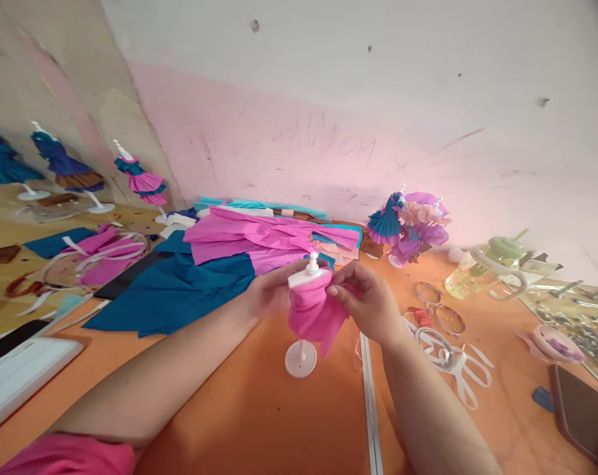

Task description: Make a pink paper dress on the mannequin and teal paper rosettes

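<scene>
A miniature white dress form (301, 359) on a round base is in front of me, tilted a little, with pink fabric (311, 310) wrapped about its torso. My left hand (274, 290) holds the form from its left and behind; its fingertips are hidden. On the other side, my right hand (365, 297) pinches the edge of the pink fabric between thumb and fingers. A loose end of the fabric hangs down below the right hand. Behind both hands lie folded magenta fabric (249, 234) and dark teal fabric (180, 297).
Small dressed forms stand at the back left, including a pink-and-teal one (140, 178), and more (385, 218) stand by the wall. Right of my hands are a tape roll (450, 318), white ribbon (472, 376), a jug (494, 270) and a phone (583, 412). A metal strip (371, 402) crosses the orange table.
</scene>
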Demonstrator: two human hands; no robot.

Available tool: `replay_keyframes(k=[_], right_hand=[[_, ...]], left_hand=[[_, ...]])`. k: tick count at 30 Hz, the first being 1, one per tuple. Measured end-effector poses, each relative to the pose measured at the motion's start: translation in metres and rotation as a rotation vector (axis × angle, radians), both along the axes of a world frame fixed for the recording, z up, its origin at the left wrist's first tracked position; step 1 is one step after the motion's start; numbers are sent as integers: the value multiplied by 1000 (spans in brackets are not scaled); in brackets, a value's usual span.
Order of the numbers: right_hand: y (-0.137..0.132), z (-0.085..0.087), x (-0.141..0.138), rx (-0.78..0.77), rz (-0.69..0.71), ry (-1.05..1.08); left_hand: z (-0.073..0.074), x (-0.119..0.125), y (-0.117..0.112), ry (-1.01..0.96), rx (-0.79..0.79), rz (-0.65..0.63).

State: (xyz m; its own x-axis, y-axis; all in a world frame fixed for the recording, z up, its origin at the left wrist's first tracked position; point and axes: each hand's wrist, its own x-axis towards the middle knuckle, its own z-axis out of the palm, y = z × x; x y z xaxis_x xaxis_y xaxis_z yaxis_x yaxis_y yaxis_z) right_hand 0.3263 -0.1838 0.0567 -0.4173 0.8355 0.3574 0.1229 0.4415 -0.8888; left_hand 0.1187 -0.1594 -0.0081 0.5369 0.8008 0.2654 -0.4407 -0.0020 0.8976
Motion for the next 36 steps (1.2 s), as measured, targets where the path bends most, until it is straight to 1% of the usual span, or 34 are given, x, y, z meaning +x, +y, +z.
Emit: replay_keyframes(k=[2,4,6,10,13,15,18,20,22,24,27,29,30,32,34,36], right_hand=[[3,1,1,10,-101,-31],[4,1,1,26,-152,-47],[5,1,1,37,-193,-56],[6,1,1,13,-264,-75],[6,2,3,-13,-275,-90],[4,4,2,-10,-281,-99],[-4,5,0,6,-313,-133],[-10,6,-3,20,-325,-166],[-13,7,-6,29,-320,-157],[-14,8,-7,36,-317,-104],[-9,9,-5,39,-286,-72],[-3,7,-2,-4,-236,-97],[-1,5,-1,-39,-217,-98],[5,1,0,-123,-187,-60],[9,-4,-1,-192,-149,18],[14,-8,-2,-246,-80,98]], left_hand=[[8,-6,0,75,80,-17],[11,-7,-2,223,146,15],[10,-2,-6,357,162,75],[5,6,-11,478,163,168],[9,4,-13,578,203,205],[17,2,-16,527,228,179],[28,2,-21,309,245,139],[32,6,-26,236,216,215],[31,10,-29,228,172,332],[26,13,-28,214,141,405],[17,10,-23,182,110,436],[12,5,-18,166,90,454],[11,3,-16,150,79,445],[10,1,-13,98,37,376],[10,0,-11,45,-1,295],[11,0,-11,26,-19,243]])
